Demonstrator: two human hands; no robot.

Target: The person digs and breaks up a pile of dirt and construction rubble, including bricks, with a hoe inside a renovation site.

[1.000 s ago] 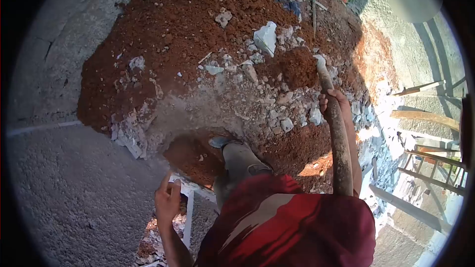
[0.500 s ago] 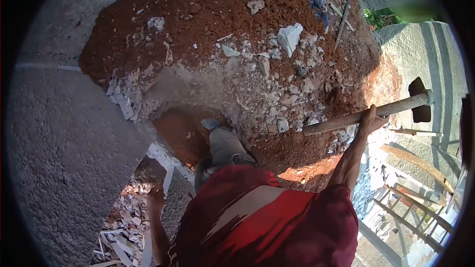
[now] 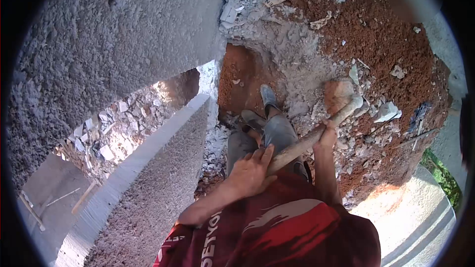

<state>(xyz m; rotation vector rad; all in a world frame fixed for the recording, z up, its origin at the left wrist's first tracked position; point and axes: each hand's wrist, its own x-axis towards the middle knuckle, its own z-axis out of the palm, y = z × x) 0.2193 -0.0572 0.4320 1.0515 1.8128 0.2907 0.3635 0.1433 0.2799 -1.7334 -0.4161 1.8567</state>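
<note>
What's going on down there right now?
A person in a dark red shirt grips a round, pale brown wooden handle two-handed: the left hand at the end near the body, the right hand further up, towards a flat, earth-coated blade. The blade is over or against a heap of reddish soil and pale rubble; contact can't be told. Left of it, grey shoes are at a reddish earth pit.

Hoe handle showing bare wood, matt and scuffed; hoe blade looking dull, dirt-caked. Wall running coarse, grainy. Jersey showing smooth printed cloth; trousers looking matt, dusty. Loose soil looking rough, crumbly.
</note>
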